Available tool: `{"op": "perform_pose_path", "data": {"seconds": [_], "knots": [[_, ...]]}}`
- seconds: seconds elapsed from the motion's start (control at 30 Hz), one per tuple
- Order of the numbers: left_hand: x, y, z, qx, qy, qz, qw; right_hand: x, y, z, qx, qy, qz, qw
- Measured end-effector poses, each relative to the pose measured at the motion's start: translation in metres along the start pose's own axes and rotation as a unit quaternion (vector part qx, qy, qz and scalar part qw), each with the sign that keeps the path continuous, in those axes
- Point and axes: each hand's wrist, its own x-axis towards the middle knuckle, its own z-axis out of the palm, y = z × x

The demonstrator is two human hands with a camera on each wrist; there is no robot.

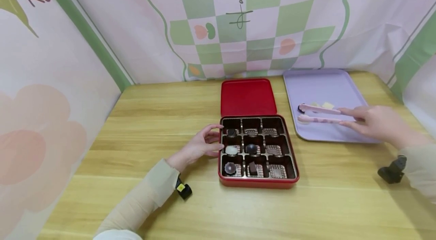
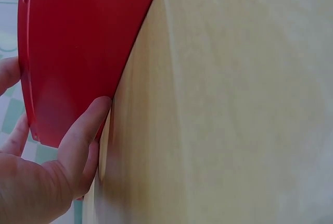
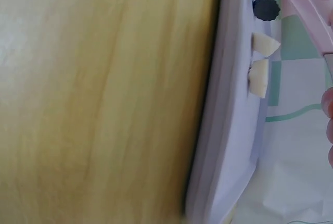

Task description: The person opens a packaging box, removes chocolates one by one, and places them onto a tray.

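Observation:
My left hand (image 1: 199, 144) rests its fingertips against the left side of a red tin (image 1: 259, 184); the left wrist view shows the thumb (image 2: 86, 130) touching its wall. Inside is a divided dark insert with a white chocolate (image 1: 231, 150), a dark ball-shaped chocolate (image 1: 251, 148), a fluted round chocolate (image 1: 230, 168), a brown rectangular chocolate (image 1: 253, 168) and a small dark piece (image 1: 231, 132). My right hand (image 1: 378, 122) holds pink tongs (image 1: 321, 110) over a lilac tray (image 1: 327, 81), their tips apart. A dark fluted chocolate (image 3: 266, 8) lies on the tray near white pieces (image 3: 265, 45).
The tin's red lid (image 1: 248, 97) lies behind it, against its back edge. The tray stands to the tin's right on the wooden table (image 1: 160, 119). A patterned cloth (image 1: 231, 24) hangs behind the table, and another covers the left side.

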Motion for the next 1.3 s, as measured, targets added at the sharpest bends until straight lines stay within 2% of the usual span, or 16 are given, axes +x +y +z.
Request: {"op": "perform_pose_path", "data": {"seconds": [0.1,0.2,0.53,0.9,1.3], "knots": [[0.0,0.001,0.0,0.0,-0.001,-0.001,1.0,0.002,0.0,-0.001,0.008,0.031,-0.023,0.999],[0.0,0.001,0.0,0.001,-0.001,0.001,1.0,0.004,-0.001,-0.004,0.009,0.043,-0.032,0.998],[0.0,0.0,0.0,-0.003,0.0,-0.003,1.0,0.017,-0.02,-0.014,0.02,0.031,-0.037,0.999],[0.0,0.0,0.0,0.001,0.001,-0.004,1.0,0.038,-0.038,-0.017,0.049,0.062,-0.116,0.99],[0.0,0.0,0.0,0.0,-0.001,0.0,1.0,0.062,-0.064,-0.017,0.082,0.063,-0.15,0.983]]}}
